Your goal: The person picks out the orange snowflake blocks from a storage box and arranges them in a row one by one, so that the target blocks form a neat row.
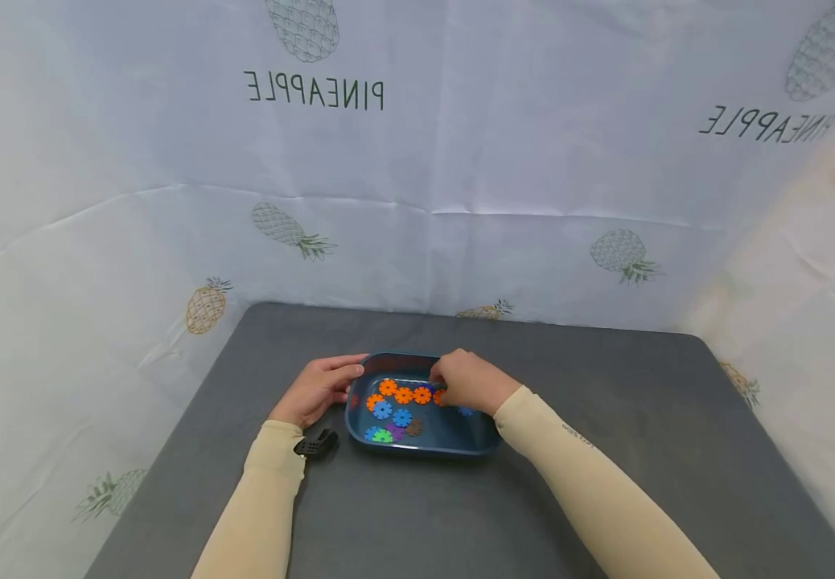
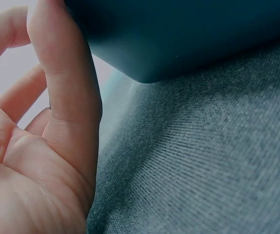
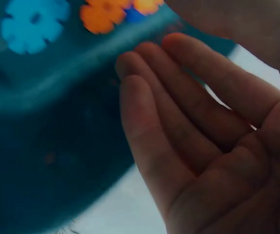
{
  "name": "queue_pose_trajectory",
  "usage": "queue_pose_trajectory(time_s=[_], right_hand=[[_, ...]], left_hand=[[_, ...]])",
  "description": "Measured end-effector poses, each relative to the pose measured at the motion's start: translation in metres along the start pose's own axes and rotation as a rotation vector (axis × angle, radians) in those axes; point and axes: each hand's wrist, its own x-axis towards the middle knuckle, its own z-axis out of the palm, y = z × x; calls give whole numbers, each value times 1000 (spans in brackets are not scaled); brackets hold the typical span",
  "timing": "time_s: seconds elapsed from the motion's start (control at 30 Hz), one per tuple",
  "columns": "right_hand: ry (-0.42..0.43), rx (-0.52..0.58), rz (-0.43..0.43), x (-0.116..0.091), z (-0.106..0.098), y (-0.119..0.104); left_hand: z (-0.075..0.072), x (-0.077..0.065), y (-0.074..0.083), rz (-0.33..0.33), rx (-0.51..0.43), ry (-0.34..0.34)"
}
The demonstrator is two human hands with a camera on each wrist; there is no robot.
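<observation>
A dark blue tray [image 1: 425, 447] holds orange, blue, green, purple and brown snowflake-shaped plastic discs [image 1: 403, 395]. At the tray's left end my left hand [image 1: 319, 388] grips the rim, thumb over the edge and other fingers along the outside. In the left wrist view its thumb [image 2: 67, 73] reaches up against the tray wall. My right hand [image 1: 471, 380] reaches down inside the tray's right half, beside an orange disc. From the right wrist view, its gently bent fingers [image 3: 189, 92] stand apart from the thumb, with no disc between them. A blue disc [image 3: 35, 23] lies nearby.
The tray rests on a grey cloth-covered table [image 1: 425, 515]. A black wrist strap [image 1: 316, 444] is on the left sleeve. White curtains with pineapple prints [image 1: 302, 153] hang behind the table and along both sides.
</observation>
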Motion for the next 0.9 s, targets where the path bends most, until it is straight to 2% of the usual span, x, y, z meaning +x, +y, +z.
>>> queue_pose_trajectory(time_s=[0.13, 0.27, 0.57, 0.9], right_hand=[[18, -67, -7, 3, 15, -1], [43, -116, 4, 6, 21, -4], [85, -186, 39, 10, 26, -7], [84, -220, 61, 10, 26, -10]], left_hand=[[1, 2, -1, -3, 9, 4], [1, 2, -2, 2, 11, 9], [0, 3, -3, 16, 6, 0], [0, 0, 0, 4, -12, -5]])
